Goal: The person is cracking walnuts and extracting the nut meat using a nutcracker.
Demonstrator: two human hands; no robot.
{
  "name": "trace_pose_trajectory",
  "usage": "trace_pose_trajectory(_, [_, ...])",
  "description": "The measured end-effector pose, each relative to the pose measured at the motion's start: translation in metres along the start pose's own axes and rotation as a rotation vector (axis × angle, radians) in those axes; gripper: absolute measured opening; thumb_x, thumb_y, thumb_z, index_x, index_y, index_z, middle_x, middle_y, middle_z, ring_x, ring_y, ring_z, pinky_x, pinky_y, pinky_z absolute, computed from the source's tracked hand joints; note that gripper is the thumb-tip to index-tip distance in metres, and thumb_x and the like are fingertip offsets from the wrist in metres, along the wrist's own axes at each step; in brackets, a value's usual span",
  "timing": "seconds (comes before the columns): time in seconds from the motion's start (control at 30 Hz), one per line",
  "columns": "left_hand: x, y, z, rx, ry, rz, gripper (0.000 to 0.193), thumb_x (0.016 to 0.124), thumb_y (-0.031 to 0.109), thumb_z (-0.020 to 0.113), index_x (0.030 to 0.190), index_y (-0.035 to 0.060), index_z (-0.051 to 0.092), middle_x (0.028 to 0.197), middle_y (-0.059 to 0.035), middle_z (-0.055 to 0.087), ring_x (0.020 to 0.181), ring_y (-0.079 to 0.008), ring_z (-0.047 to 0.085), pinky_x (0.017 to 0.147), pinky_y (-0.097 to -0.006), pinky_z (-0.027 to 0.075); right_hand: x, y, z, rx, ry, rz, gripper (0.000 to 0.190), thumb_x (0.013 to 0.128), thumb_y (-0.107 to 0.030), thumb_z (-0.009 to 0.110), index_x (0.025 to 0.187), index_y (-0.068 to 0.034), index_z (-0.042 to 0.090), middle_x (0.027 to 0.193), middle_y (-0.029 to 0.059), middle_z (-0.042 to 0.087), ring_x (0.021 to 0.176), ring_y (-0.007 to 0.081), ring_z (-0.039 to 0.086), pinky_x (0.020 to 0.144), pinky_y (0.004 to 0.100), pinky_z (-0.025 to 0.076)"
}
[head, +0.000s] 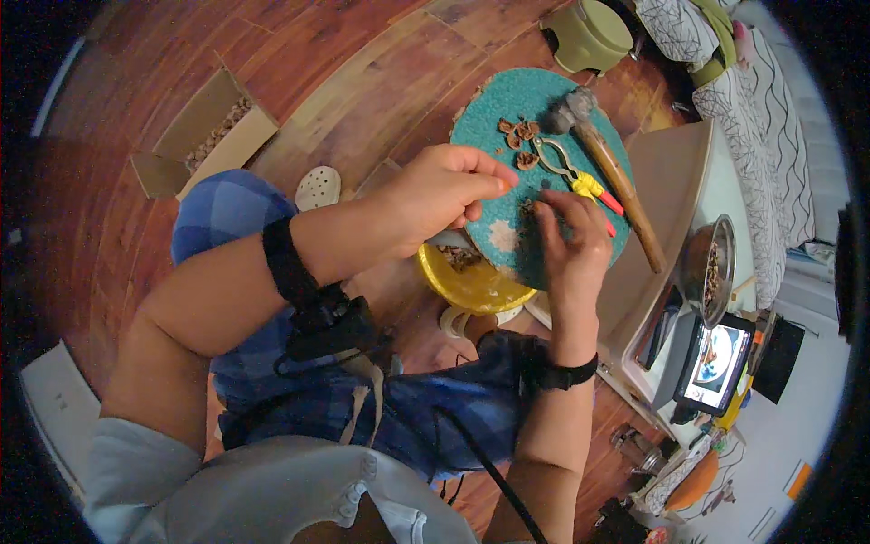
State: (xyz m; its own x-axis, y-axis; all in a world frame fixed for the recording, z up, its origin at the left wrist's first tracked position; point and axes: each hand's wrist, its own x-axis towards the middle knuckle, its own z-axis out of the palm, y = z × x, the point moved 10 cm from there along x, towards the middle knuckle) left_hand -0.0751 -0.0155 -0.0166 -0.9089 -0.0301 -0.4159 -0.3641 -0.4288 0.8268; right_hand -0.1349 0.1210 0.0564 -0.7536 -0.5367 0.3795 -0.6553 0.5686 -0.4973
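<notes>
My left hand [445, 194] hovers over a round block with a worn teal top [489, 98], thumb and index fingertips together. Whether a small piece sits between them is too fine to tell. Just right of it, my right hand [574, 238] is lowered over the block, with thumb and fingertips close to dark crumbs [527, 206]. Broken walnut shells [527, 160] lie beyond my fingers. Plier-type nutcrackers [559, 160] with red and yellow handles rest beside them. A hammer [608, 160] with a wooden handle lies along the block's right side.
Below the block's near edge is a yellow-lined bin [476, 292] holding shell scraps. A cardboard box [228, 153] of walnuts stands on the floor at left. At right, a table [669, 177] carries a metal bowl [707, 272] of nut pieces and a lit screen [715, 364]. An olive stool [588, 37] stands beyond.
</notes>
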Motion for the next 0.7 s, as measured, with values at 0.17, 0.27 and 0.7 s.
trace_pose_trajectory(0.17, [0.002, -0.002, 0.003, 0.011, -0.009, 0.004, 0.020, 0.091, 0.016, 0.060, 0.106, 0.0034, 0.063, 0.078, 0.0026, 0.057, 0.059, -0.0040, 0.047, 0.050, -0.0188, 0.037, 0.000, -0.019, 0.020, -0.144, -0.051, -0.133, 0.016, 0.076, -0.001, 0.068, 0.092, -0.004, 0.068, 0.094, 0.0123, 0.063, 0.088, 0.0313, 0.060, 0.078, 0.0391, 0.049])
trace_pose_trajectory(0.27, [0.002, -0.002, 0.000, 0.005, -0.012, -0.003, 0.020, 0.091, 0.015, 0.060, 0.107, 0.0034, 0.063, 0.079, 0.0026, 0.058, 0.059, -0.0043, 0.047, 0.050, -0.0191, 0.037, -0.005, -0.009, 0.013, -0.193, -0.035, -0.139, 0.014, 0.076, 0.001, 0.067, 0.089, -0.003, 0.066, 0.090, 0.0125, 0.062, 0.085, 0.0315, 0.060, 0.075, 0.0392, 0.049])
trace_pose_trajectory(0.7, [0.000, 0.002, -0.004, 0.071, -0.010, 0.028, 0.021, 0.090, 0.015, 0.060, 0.108, 0.0028, 0.063, 0.083, 0.0011, 0.059, 0.062, -0.0049, 0.048, 0.053, -0.0195, 0.039, -0.009, 0.007, 0.003, -0.102, -0.112, -0.039, 0.026, 0.080, 0.010, 0.053, 0.099, -0.001, 0.066, 0.101, 0.0157, 0.063, 0.096, 0.0345, 0.061, 0.084, 0.0383, 0.049])
